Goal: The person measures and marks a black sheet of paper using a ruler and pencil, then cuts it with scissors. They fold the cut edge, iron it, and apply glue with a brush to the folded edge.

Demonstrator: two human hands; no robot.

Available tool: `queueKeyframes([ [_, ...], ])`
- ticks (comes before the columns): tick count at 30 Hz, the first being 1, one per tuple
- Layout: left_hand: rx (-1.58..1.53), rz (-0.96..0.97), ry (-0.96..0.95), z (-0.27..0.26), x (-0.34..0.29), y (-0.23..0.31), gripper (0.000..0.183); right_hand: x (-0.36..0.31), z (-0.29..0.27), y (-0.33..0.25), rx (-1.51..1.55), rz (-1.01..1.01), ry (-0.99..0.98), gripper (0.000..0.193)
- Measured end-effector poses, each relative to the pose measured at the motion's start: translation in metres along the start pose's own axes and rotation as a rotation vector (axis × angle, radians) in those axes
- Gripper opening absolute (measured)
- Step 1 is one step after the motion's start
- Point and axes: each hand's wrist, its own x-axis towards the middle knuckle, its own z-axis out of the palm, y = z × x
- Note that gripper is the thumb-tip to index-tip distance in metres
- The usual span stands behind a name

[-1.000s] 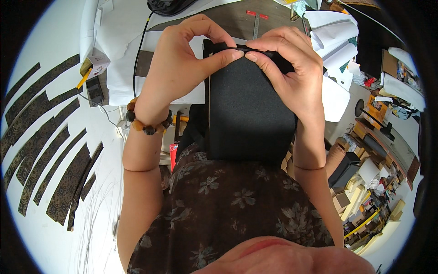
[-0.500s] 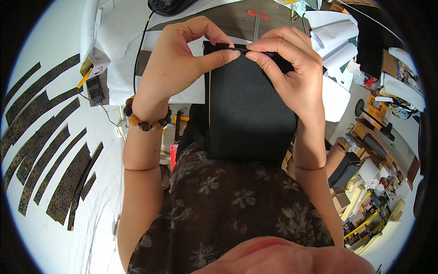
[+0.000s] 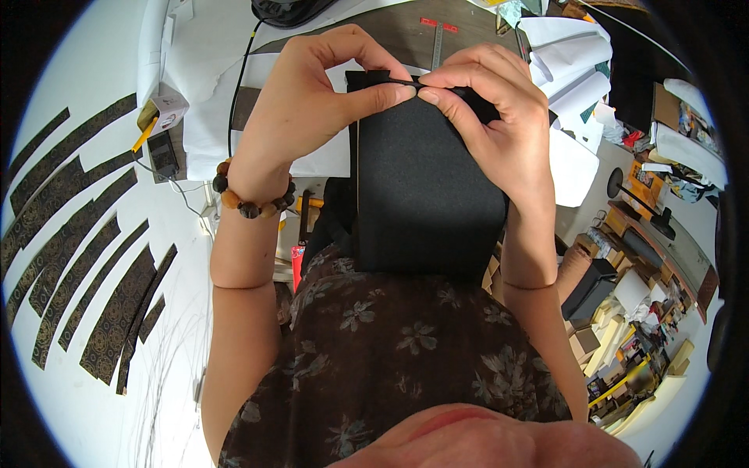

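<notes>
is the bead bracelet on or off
On: the bead bracelet curves across the wrist of the left hand, with beads visible at both sides.

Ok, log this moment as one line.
left hand: pinching black panel at far edge | right hand: pinching alongside | metal ruler: on table beyond

A red-headed ruler [image 3: 439, 37] lies on the dark table [image 3: 394, 35] near curled white paper [image 3: 563, 40]

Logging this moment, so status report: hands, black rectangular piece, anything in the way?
Left fingers, right fingers: pinching, tips close together. Roughly rectangular black piece, material unclear: gripped at far edge. Nothing visibly blocking.
</notes>
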Motion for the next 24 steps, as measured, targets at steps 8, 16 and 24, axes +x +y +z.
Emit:
queueKeyframes([
  [8,0.066,0.024,0.012,0.0,-0.001,0.001,0.012,0.0,-0.004,-0.001,-0.04,0.003,-0.027,0.018],
  [16,0.267,0.191,0.0,0.002,0.008,0.008,0.017,-0.009,-0.023,0.008,-0.072,0.038,-0.013,0.023],
  [24,0.424,0.163,0.018,0.017,0.011,0.022,0.019,-0.012,-0.022,0.002,-0.089,0.088,0.002,0.022],
])
